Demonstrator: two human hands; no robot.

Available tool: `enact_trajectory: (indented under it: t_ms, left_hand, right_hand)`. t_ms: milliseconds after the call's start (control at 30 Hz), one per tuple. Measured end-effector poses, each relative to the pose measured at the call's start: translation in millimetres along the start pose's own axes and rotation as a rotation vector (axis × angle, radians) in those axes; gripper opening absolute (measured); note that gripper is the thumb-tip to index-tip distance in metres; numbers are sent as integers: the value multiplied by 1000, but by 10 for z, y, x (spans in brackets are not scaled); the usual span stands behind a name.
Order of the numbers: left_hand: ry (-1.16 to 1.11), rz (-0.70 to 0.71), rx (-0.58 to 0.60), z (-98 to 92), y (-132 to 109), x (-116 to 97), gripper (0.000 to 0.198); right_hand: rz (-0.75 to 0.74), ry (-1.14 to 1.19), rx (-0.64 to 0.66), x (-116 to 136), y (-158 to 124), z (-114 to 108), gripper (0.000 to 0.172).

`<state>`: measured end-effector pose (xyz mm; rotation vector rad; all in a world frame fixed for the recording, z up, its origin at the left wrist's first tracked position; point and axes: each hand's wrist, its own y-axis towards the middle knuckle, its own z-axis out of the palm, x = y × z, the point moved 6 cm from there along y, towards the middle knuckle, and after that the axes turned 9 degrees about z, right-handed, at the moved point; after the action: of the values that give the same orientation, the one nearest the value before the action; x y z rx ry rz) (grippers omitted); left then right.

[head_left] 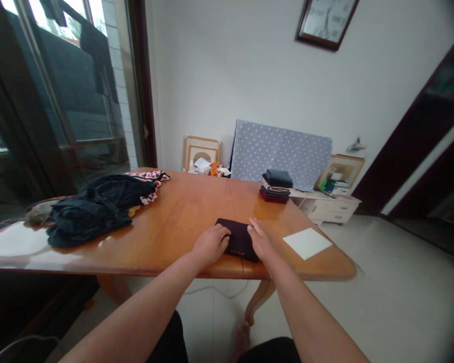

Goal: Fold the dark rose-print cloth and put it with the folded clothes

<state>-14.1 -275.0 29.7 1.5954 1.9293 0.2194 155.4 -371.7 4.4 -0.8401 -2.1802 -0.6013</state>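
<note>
A folded dark garment (239,239) with gold-coloured lettering along its near side lies flat near the table's front edge. My left hand (212,243) is at its left side, fingers bent and closed over the edge. Along the right side lies my right hand (260,239), its fingers stretched out against the cloth. To the right, a white sheet (307,243) rests on the wooden table (196,201). Farther back stands a stack of folded clothes (276,185) in blue, grey, striped and dark red.
A loose heap of dark clothes (94,206), with a red-and-white patterned piece (151,186), covers the table's left part. Behind the table are a dotted grey-blue cloth (280,151), framed pictures (202,154) and a low white cabinet (331,209). A glass door is at left.
</note>
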Motion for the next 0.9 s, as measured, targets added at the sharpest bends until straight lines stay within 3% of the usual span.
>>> enact_trajectory:
  t_ms: [133, 300, 400, 600, 800, 900]
  left_hand:
    - [66, -16, 71, 26, -68, -28, 39]
    - [177, 47, 95, 58, -121, -202, 58]
    - [212, 68, 108, 93, -137, -258, 64]
    - [248, 84, 106, 132, -145, -237, 56]
    - [285, 124, 116, 149, -224, -206, 51]
    - [297, 137, 102, 143, -282, -201, 50]
  right_hand:
    - [143, 158, -161, -293, -41, -326, 57]
    - [195, 160, -184, -444, -155, -416, 57]
    - [210, 161, -166, -420, -163, -393, 60]
    - [233, 204, -55, -226, 2, -341, 75]
    - [243, 275, 43, -91, 35, -225, 47]
    - [233, 303, 26, -79, -95, -214, 46]
